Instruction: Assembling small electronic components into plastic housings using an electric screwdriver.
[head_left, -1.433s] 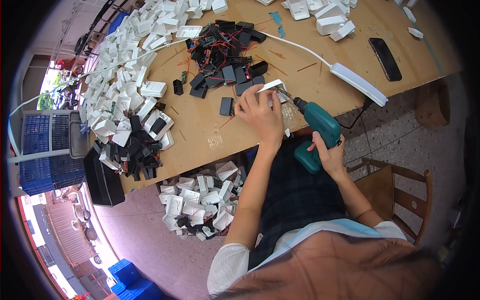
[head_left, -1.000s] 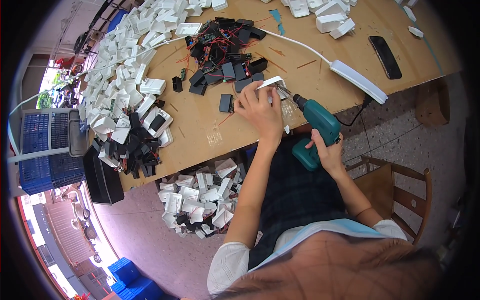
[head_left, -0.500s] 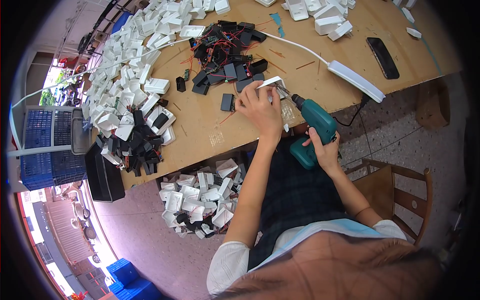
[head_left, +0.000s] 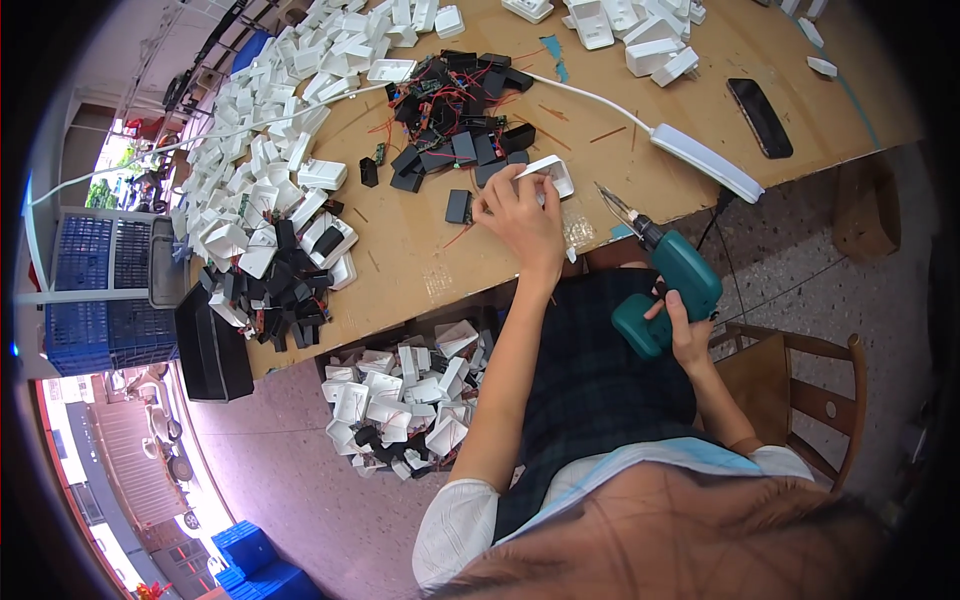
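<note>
My left hand (head_left: 525,222) is closed on the near-left edge of a small white plastic case (head_left: 557,177), held at the table top with its hollow side up. Its fingers cover part of the case. A black rectangular piece (head_left: 458,206) lies just left of those fingers, with a red wire by it. To the right, over the table's front edge, my right hand (head_left: 688,325) is wrapped round the grip of a green cordless drill (head_left: 688,268). The slim metal bit (head_left: 615,204) points up and left, apart from the case.
Black boxes with red wires (head_left: 455,120) are heaped beyond my left hand. White cases (head_left: 250,150) cover the table's left side. A white power strip (head_left: 705,163) and a phone (head_left: 760,118) lie at the right. Below stands a crate of white cases (head_left: 400,395); a wooden chair (head_left: 790,390) is at right.
The drill has moved right and toward me, and its bit has come away from the white case. My left hand stays on the case in nearly the same spot.
</note>
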